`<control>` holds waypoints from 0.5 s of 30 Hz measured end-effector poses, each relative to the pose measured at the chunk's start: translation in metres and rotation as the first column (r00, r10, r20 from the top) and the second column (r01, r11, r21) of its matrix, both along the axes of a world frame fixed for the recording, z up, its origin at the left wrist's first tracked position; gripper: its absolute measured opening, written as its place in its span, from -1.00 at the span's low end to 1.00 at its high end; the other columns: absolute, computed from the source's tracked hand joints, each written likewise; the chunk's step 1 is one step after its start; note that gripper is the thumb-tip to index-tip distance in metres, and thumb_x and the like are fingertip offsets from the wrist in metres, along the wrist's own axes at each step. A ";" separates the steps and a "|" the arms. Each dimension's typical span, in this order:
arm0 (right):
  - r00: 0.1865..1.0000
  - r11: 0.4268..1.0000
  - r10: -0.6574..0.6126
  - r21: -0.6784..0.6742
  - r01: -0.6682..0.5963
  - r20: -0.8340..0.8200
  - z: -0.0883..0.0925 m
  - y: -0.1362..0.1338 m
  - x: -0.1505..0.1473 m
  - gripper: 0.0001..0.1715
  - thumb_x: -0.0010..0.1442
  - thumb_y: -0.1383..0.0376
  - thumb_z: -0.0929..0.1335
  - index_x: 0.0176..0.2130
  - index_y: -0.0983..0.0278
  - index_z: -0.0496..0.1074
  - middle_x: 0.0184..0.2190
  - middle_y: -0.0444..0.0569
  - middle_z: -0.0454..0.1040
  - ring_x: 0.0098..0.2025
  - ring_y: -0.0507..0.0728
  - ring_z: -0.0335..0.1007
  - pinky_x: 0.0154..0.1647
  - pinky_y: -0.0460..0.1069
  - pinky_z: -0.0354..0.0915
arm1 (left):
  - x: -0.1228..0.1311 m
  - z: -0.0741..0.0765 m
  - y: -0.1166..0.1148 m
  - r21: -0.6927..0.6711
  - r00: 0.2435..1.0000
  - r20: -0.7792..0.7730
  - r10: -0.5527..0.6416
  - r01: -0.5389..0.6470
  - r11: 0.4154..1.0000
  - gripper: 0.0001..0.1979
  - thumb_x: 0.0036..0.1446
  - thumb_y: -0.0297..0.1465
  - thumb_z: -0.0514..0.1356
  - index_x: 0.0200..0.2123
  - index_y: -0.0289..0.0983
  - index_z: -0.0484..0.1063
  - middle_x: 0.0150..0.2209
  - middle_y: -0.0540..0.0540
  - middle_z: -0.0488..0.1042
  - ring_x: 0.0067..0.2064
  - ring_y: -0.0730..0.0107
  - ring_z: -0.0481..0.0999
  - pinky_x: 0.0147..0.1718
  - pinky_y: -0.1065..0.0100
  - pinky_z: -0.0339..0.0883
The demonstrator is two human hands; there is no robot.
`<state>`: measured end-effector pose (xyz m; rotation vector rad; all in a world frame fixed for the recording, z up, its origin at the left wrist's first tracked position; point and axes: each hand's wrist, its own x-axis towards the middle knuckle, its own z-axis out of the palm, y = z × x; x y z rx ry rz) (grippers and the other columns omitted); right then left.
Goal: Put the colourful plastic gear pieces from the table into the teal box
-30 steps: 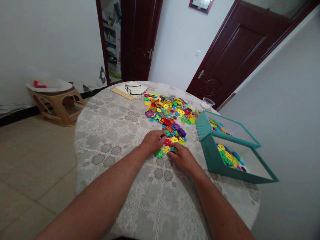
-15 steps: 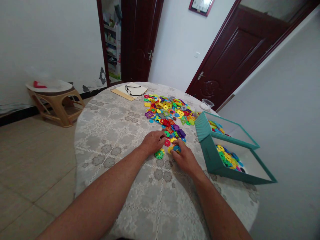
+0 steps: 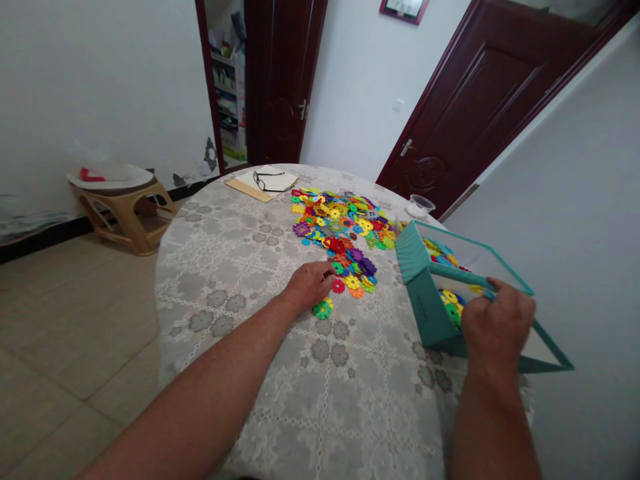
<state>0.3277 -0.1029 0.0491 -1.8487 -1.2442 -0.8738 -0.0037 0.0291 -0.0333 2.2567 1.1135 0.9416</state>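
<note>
My left hand rests at the near edge of a pile of notched plastic discs. Its fingers curl inward beside a red disc; whatever they hold is hidden. Just below that hand lies a green disc, partly over a yellow one. Over the front compartment of a teal box, my right hand is closed, with yellow and blue discs showing at its fingertips. More discs lie inside that compartment, partly covered by the hand. The rear compartment holds discs too.
A patterned cloth covers the round table. Black glasses lie on papers at the far left edge. A clear plastic bowl stands behind the box. On the floor to the left is a tan stool.
My right hand has moved right from the pile to over the teal box, taking blue and yellow discs with it. An orange disc now shows where it was. My left hand has stayed nearly in place.
</note>
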 end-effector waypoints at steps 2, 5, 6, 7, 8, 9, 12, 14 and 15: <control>0.999 0.999 0.036 0.028 -0.036 0.009 -0.001 0.002 -0.010 -0.49 0.12 0.40 0.24 0.04 0.37 0.49 -0.02 0.29 0.48 0.12 0.43 0.34 0.16 0.33 0.21 | 0.000 0.000 0.000 -0.006 1.000 0.005 -0.006 0.006 1.000 -0.81 0.21 -0.47 0.16 -0.25 -0.20 0.60 -0.26 -0.07 0.63 -0.21 0.29 0.58 -0.13 0.31 0.41; 0.966 0.967 0.254 0.023 -0.253 -0.042 -0.002 0.005 -0.053 -0.59 0.24 0.38 0.23 0.03 0.30 0.48 0.00 0.21 0.49 0.13 0.36 0.36 0.21 0.31 0.22 | 0.000 -0.001 0.001 -0.020 1.000 0.011 -0.008 0.008 1.000 -0.80 0.21 -0.46 0.16 -0.24 -0.20 0.61 -0.26 -0.05 0.64 -0.21 0.31 0.57 -0.13 0.33 0.41; 0.929 0.931 0.361 -0.032 -0.365 -0.085 -0.005 0.007 -0.073 -0.63 0.28 0.36 0.23 0.02 0.27 0.47 -0.02 0.18 0.50 0.09 0.33 0.39 0.19 0.27 0.27 | 0.000 -0.001 0.001 -0.022 1.000 0.014 -0.006 0.006 1.000 -0.80 0.21 -0.46 0.16 -0.24 -0.20 0.61 -0.26 -0.05 0.64 -0.22 0.32 0.57 -0.13 0.33 0.41; 0.875 0.873 0.461 -0.103 -0.477 -0.146 -0.010 0.008 -0.093 -0.66 0.32 0.34 0.24 0.02 0.24 0.46 -0.02 0.15 0.50 0.08 0.30 0.40 0.17 0.24 0.30 | 0.000 -0.002 0.001 -0.023 1.000 0.018 -0.002 0.003 1.000 -0.80 0.21 -0.45 0.16 -0.23 -0.20 0.61 -0.26 -0.05 0.64 -0.22 0.32 0.57 -0.13 0.33 0.41; 0.814 0.791 0.538 -0.202 -0.578 -0.220 -0.017 0.009 -0.113 -0.68 0.35 0.32 0.24 0.04 0.20 0.45 0.01 0.15 0.50 0.09 0.29 0.40 0.18 0.22 0.31 | 0.000 -0.002 0.001 -0.022 1.000 0.021 0.001 0.000 1.000 -0.80 0.22 -0.45 0.16 -0.22 -0.20 0.61 -0.26 -0.05 0.64 -0.22 0.32 0.57 -0.13 0.33 0.41; 0.752 0.705 0.599 -0.266 -0.658 -0.276 -0.026 0.011 -0.132 -0.69 0.37 0.29 0.24 0.05 0.19 0.44 0.01 0.15 0.49 0.11 0.28 0.39 0.19 0.20 0.31 | 0.000 -0.002 0.001 -0.020 1.000 0.022 0.004 -0.004 1.000 -0.80 0.22 -0.44 0.16 -0.21 -0.21 0.61 -0.26 -0.05 0.64 -0.23 0.32 0.57 -0.13 0.34 0.40; 0.656 0.502 0.671 -0.439 -0.745 -0.346 -0.053 0.014 -0.177 -0.60 0.37 0.19 0.32 0.15 0.25 0.38 0.11 0.22 0.43 0.20 0.32 0.29 0.28 0.23 0.24 | 0.000 -0.001 0.001 -0.009 1.000 0.017 0.008 -0.007 1.000 -0.79 0.23 -0.43 0.15 -0.21 -0.22 0.60 -0.25 -0.05 0.64 -0.21 0.32 0.57 -0.14 0.35 0.39; 0.680 0.461 0.652 -0.536 -0.707 -0.336 -0.065 0.016 -0.194 -0.52 0.34 0.13 0.36 0.15 0.31 0.37 0.13 0.27 0.39 0.21 0.37 0.25 0.28 0.27 0.23 | 0.000 0.000 0.001 -0.009 1.000 0.011 0.005 -0.005 1.000 -0.79 0.23 -0.43 0.14 -0.22 -0.22 0.60 -0.25 -0.05 0.64 -0.20 0.32 0.58 -0.14 0.36 0.39; 0.706 0.462 0.629 -0.574 -0.676 -0.325 -0.069 0.017 -0.199 -0.54 0.33 0.13 0.37 0.12 0.32 0.39 0.11 0.27 0.39 0.19 0.38 0.25 0.25 0.27 0.24 | 0.000 0.000 0.001 -0.011 1.000 0.009 0.007 -0.007 1.000 -0.79 0.23 -0.43 0.14 -0.22 -0.22 0.60 -0.25 -0.05 0.65 -0.20 0.32 0.58 -0.14 0.36 0.39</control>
